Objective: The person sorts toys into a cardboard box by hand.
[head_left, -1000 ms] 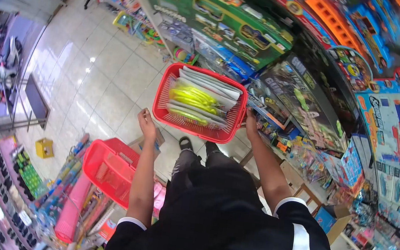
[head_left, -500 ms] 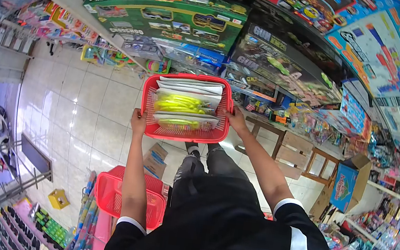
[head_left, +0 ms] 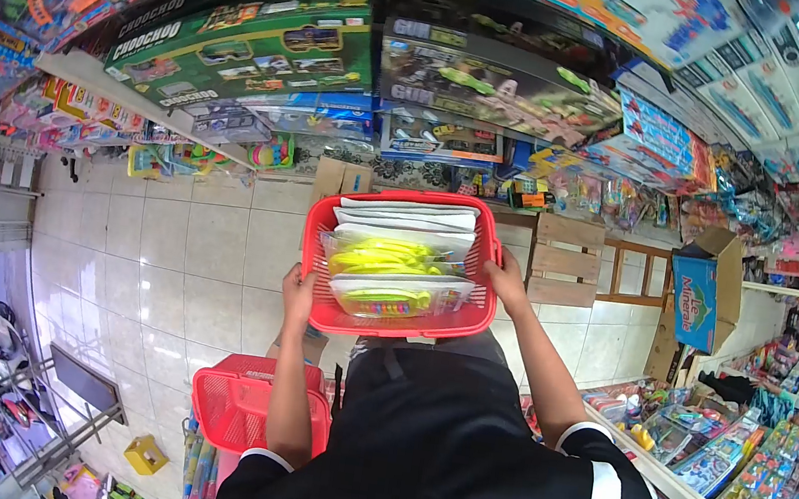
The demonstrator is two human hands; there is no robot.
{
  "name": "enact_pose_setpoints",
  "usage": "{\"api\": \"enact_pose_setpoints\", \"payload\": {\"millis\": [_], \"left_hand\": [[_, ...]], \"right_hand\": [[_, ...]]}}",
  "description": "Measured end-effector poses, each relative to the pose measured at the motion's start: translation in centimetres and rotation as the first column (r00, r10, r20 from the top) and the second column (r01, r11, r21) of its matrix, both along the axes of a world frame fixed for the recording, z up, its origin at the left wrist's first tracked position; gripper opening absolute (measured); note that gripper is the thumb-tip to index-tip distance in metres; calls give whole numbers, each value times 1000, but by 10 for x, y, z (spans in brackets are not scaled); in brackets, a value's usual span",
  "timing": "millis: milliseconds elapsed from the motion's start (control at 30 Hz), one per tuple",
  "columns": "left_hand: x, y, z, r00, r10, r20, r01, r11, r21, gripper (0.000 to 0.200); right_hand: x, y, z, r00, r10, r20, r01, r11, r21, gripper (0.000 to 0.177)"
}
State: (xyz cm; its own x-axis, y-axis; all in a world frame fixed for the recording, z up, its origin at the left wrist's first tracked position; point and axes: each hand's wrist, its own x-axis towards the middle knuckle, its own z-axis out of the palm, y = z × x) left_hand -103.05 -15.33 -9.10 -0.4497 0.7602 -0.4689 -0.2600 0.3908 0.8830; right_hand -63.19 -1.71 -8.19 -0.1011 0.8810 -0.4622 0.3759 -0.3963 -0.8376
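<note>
Both my hands carry a red plastic basket in front of my body, high over the tiled floor. Inside it stand several flat clear packs with bright yellow-green items and white backing cards. My left hand grips the basket's left end, fingers closed at the rim. At the opposite end, my right hand is wrapped over the rim. The far sides of the fingers are partly hidden by the basket wall.
A second red basket sits low at the left. Shelves of boxed toys, among them a green box, run along the far side. On the right are a wooden stool and a blue-sided carton. A yellow box stands on the floor.
The basket has come closer to my body and slightly right, with both hands still on it. My view has shifted, so the shelves appear further left.
</note>
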Motion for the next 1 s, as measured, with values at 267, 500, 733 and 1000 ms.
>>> {"api": "enact_pose_setpoints", "payload": {"millis": [267, 500, 733, 1000], "left_hand": [[123, 24, 8, 996, -89, 24, 86, 993, 82, 21], [271, 48, 3, 978, -121, -170, 142, 983, 118, 20], [389, 71, 0, 814, -428, -393, 429, 899, -92, 21], [431, 82, 20, 831, -391, -396, 359, 920, -154, 28]], "right_hand": [[118, 10, 23, 927, -307, -214, 293, 951, -95, 39], [275, 28, 10, 946, -312, -92, 317, 947, 42, 35], [398, 44, 9, 952, -306, -5, 301, 933, 197, 34], [434, 50, -4, 950, -262, 169, 201, 929, 311, 31]]}}
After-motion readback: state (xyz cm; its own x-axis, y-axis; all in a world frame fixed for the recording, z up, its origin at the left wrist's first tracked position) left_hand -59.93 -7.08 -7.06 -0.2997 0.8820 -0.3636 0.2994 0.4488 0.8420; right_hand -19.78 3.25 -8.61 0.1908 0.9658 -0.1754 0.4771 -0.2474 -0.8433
